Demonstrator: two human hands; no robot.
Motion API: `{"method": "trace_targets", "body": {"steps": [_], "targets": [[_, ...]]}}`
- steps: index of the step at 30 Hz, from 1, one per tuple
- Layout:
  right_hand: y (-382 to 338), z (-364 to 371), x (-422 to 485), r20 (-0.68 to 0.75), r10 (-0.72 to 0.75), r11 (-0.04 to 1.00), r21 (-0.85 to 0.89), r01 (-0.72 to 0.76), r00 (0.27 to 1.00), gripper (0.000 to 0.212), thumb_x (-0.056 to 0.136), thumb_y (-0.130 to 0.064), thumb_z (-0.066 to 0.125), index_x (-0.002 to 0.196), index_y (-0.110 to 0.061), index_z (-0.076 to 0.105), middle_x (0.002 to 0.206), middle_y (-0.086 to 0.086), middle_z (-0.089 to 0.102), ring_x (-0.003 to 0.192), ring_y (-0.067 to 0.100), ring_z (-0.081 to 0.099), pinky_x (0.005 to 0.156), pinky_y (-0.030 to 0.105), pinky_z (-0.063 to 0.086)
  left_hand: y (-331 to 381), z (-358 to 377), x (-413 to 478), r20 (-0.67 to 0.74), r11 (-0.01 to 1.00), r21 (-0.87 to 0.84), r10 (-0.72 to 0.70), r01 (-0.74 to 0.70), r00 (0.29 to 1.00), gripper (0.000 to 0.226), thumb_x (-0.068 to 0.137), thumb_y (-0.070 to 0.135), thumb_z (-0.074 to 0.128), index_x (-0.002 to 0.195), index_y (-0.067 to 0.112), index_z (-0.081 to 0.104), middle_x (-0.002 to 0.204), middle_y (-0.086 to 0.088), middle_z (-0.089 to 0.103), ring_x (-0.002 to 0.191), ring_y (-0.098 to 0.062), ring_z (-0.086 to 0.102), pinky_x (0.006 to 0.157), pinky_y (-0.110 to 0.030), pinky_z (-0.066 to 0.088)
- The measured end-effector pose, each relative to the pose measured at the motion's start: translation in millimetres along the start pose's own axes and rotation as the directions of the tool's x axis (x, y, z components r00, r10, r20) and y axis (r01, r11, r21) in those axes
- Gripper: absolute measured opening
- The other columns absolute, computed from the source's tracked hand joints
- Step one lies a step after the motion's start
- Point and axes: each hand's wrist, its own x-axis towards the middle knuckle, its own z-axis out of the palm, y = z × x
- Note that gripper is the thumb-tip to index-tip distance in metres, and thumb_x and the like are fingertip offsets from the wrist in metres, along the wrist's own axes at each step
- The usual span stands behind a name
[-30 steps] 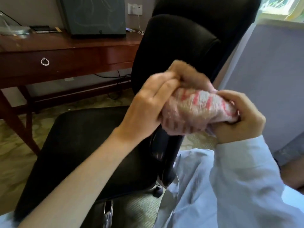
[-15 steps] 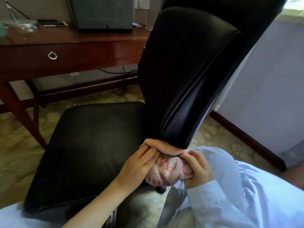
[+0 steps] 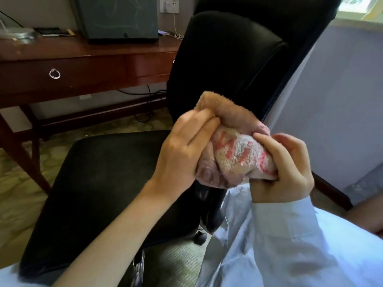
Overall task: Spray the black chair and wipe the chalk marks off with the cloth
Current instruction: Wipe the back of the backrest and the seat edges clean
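Tho illegible, red print on cloth (image 3: 234, 156)

Patterned floor (image 3: 17, 189) bearing black chair (image 3: 99, 183) and wooden desk (image 3: 83, 53), dark box (image 3: 118, 17) standing on the desk

a home office or hotel room: wooden desk (image 3: 87, 65), black chair (image 3: 228, 65), patterned carpet (image 3: 16, 183).

Dim room, daylight from upper right
The window (image 3: 354, 5) blows out to glare, the black chair (image 3: 228, 59) sinks into near-featureless shadow, the desk top (image 3: 83, 52) carries a soft sheen, and lines bow toward the wide-angle edges
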Motion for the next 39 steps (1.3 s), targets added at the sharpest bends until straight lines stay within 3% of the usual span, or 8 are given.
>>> {"method": "trace_targets", "body": {"steps": [6,11,14,18,21,26,30,39], "targets": [[-8.4,15.9,-46.7,0.264,0.04,0.985,-0.171,0.006,0.964,0.037,0.07,0.003,0.056,0.105,0.0,0.068,0.106,0.017,0.058,0.09,0.032,0.056,0.084,0.034,0.047,-19.3,9.6,-58.7,0.161,0.998,-0.018,-0.057,0.061,0.985,0.034,0.083,0.001,0.073,0.115,-0.007,0.064,0.121,-0.02,0.061,0.128,-0.014,0.042,0.11,-0.025,0.034],[3.9,47.9,-125.7,0.502,0.108,0.962,-0.272,0.038,0.858,0.057,0.054,-0.012,0.076,0.108,-0.008,0.056,0.105,0.008,0.048,0.089,0.023,0.052,0.073,0.028,0.045,-21.4,11.6,-117.9,0.338,0.99,0.01,-0.136,0.141,0.931,0.037,0.103,0.023,0.039,0.123,0.0,0.06,0.126,-0.015,0.056,0.121,-0.016,0.046,0.109,-0.016,0.031],[13.9,55.3,-158.2,0.646,0.273,0.935,-0.354,-0.038,0.713,0.083,0.029,-0.025,0.09,0.104,-0.021,0.056,0.098,-0.002,0.048,0.072,0.013,0.062,0.057,0.015,0.05,-26.0,23.5,-151.1,0.431,0.993,0.11,-0.017,-0.034,0.902,0.031,0.085,0.012,0.065,0.114,-0.001,0.066,0.122,-0.007,0.055,0.114,-0.023,0.049,0.1,-0.022,0.038],[31.5,65.6,-191.1,0.692,0.331,0.938,-0.318,-0.141,0.642,0.065,0.041,-0.014,0.078,0.103,-0.011,0.058,0.094,0.007,0.056,0.063,0.025,0.062,0.059,0.03,0.057,-31.8,36.8,-176.0,0.515,0.986,0.099,-0.166,0.133,0.841,0.056,0.058,0.012,0.089,0.11,0.004,0.069,0.121,-0.005,0.056,0.114,-0.018,0.048,0.08,-0.026,0.055],[34.7,60.1,-185.5,0.589,0.327,0.944,-0.23,-0.235,0.739,0.04,0.067,-0.01,0.053,0.105,-0.005,0.063,0.099,0.013,0.062,0.079,0.032,0.063,0.076,0.035,0.05,-26.9,34.2,-167.8,0.444,0.986,0.035,-0.16,0.161,0.881,0.032,0.079,0.014,0.069,0.109,0.003,0.069,0.116,-0.008,0.064,0.114,-0.019,0.052,0.084,-0.031,0.056],[7.0,43.7,-111.9,0.216,0.146,0.988,-0.084,-0.131,0.965,0.037,0.067,0.004,0.061,0.102,0.002,0.069,0.107,0.02,0.062,0.1,0.03,0.056,0.095,0.031,0.043,-11.5,3.8,-106.6,0.178,0.969,-0.133,-0.183,0.208,0.967,0.029,0.101,0.015,0.046,0.112,-0.003,0.066,0.117,-0.015,0.062,0.113,-0.024,0.053,0.101,-0.034,0.043],[-8.5,30.5,-22.4,0.03,0.021,0.996,-0.087,-0.018,0.999,0.03,0.072,0.009,0.064,0.1,0.002,0.071,0.104,0.02,0.062,0.095,0.032,0.055,0.092,0.028,0.042,-0.9,-11.0,-13.7,0.015,0.996,-0.049,-0.075,0.075,0.997,0.034,0.083,-0.004,0.061,0.116,-0.003,0.063,0.122,-0.015,0.057,0.114,-0.028,0.049,0.103,-0.029,0.036],[8.8,39.9,-69.6,0.254,-0.106,0.968,-0.195,0.158,0.961,0.021,0.079,0.005,0.058,0.097,0.006,0.07,0.102,0.019,0.065,0.091,0.031,0.049,0.088,0.033,0.044,-21.5,14.9,-79.6,0.187,0.985,-0.078,-0.139,0.156,0.972,0.033,0.083,0.004,0.072,0.114,-0.002,0.065,0.12,-0.017,0.06,0.117,-0.016,0.044,0.108,-0.016,0.029]]}}
